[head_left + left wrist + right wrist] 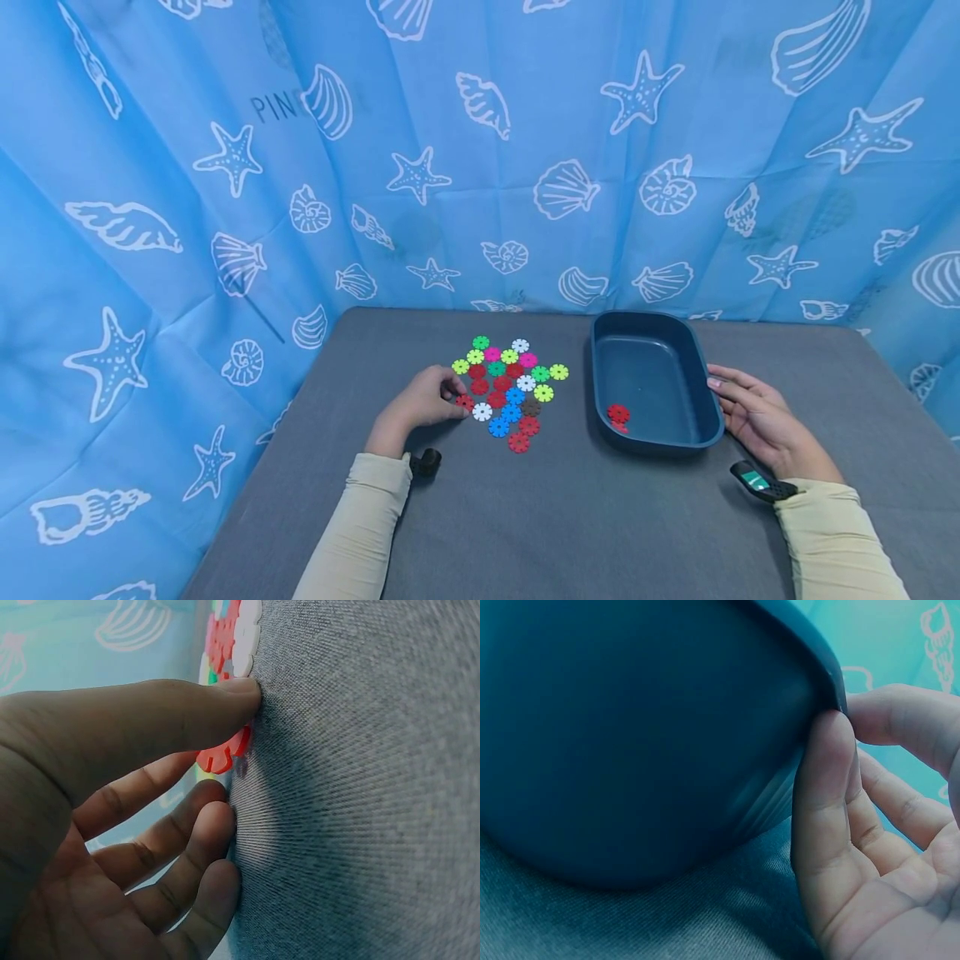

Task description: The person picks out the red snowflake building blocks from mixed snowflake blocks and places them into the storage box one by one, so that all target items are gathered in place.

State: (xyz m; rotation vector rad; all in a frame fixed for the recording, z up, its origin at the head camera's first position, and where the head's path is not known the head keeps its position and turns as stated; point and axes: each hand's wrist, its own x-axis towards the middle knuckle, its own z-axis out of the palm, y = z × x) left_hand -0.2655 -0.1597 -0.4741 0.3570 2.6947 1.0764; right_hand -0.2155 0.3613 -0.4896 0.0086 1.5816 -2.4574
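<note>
Here, blue curtain (465, 217) borders grey cloth (555, 517), hands: left (423, 402) pinching disc (466, 402), right (768, 422) holding tray (651, 392).

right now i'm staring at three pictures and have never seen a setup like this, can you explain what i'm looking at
There's no robot, only a person's two bare hands. The wide picture is taken from the head, the close ones from the left and right wrists. On the grey table lie colourful discs, with a blue tub to their right holding red pieces. The left hand pinches a red disc; the right hand touches the tub's right side.
</note>
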